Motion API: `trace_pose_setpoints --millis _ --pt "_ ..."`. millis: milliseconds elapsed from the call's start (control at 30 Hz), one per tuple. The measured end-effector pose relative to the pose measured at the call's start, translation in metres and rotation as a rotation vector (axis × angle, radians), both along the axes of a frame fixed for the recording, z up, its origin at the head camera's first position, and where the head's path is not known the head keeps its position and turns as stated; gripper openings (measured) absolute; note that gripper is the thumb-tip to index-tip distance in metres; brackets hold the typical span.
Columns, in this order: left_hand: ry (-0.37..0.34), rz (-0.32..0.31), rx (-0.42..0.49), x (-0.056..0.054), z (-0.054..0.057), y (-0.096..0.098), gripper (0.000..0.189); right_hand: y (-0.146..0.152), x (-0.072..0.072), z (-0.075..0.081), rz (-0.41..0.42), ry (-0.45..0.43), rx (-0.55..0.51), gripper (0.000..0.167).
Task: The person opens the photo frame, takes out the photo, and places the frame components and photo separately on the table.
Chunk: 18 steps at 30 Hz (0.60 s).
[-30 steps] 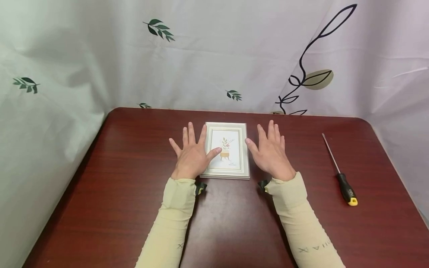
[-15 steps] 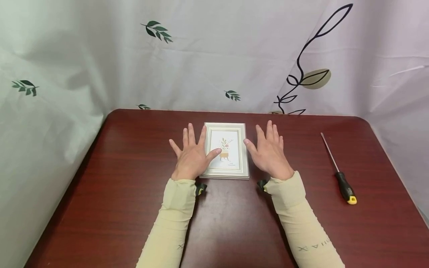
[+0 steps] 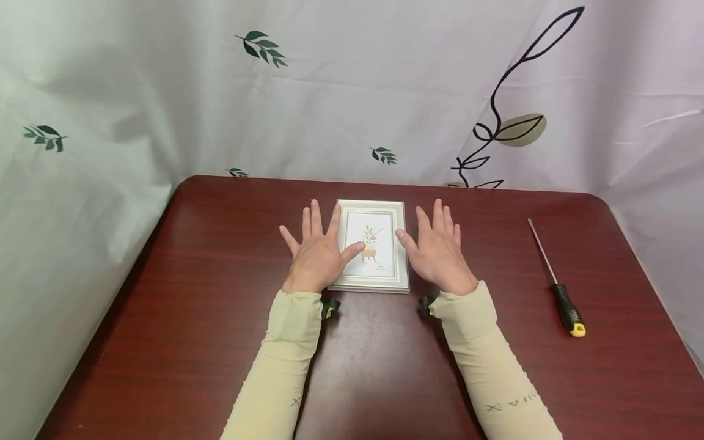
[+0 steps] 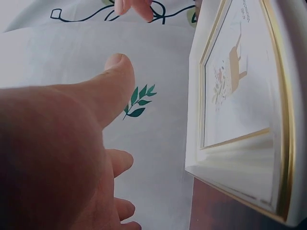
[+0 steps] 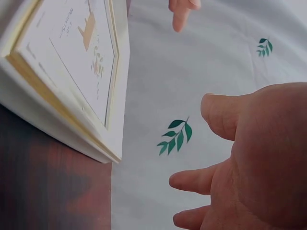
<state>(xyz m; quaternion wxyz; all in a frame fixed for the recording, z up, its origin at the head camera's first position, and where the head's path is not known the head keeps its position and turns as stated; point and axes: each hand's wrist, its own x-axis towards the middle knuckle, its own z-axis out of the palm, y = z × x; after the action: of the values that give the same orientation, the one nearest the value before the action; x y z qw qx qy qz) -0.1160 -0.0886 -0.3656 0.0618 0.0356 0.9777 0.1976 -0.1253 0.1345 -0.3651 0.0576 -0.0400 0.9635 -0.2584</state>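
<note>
A cream-white picture frame (image 3: 379, 256) lies face up near the table's far edge, showing a print of a potted plant. My left hand (image 3: 316, 260) hovers spread over its left side, the thumb overlapping the print in the head view. On the other side my right hand (image 3: 439, 253) is spread too, its thumb over the right border. The left wrist view has a gap between the thumb (image 4: 115, 79) and the picture frame (image 4: 268, 158). Likewise, the right wrist view shows my right hand (image 5: 259, 153) apart from the picture frame (image 5: 120, 86). Neither hand holds anything.
A screwdriver (image 3: 562, 299) with a black and yellow handle lies on the right of the dark red wooden table (image 3: 181, 305). Its long shaft points away from me. A pale curtain (image 3: 330, 91) with leaf prints hangs behind the table and along both sides.
My right hand has shifted slightly left, bringing its thumb over the picture frame's right border. The left hand stays nearly where it was. The picture frame and screwdriver have not moved.
</note>
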Motion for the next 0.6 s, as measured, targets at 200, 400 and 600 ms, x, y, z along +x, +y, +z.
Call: trace_pose_setpoints --millis 200,400,600 --pt "-0.022 -0.032 0.008 0.001 0.002 -0.001 0.091 -0.005 0.000 -0.002 0.008 -0.018 0.001 0.074" --pt "-0.029 -0.053 0.015 0.001 0.008 -0.007 0.091 -0.010 -0.004 -0.003 0.036 0.015 0.005 0.075" --pt "-0.064 -0.089 0.029 0.006 0.008 -0.014 0.094 -0.010 -0.013 -0.002 0.126 0.057 -0.030 0.074"
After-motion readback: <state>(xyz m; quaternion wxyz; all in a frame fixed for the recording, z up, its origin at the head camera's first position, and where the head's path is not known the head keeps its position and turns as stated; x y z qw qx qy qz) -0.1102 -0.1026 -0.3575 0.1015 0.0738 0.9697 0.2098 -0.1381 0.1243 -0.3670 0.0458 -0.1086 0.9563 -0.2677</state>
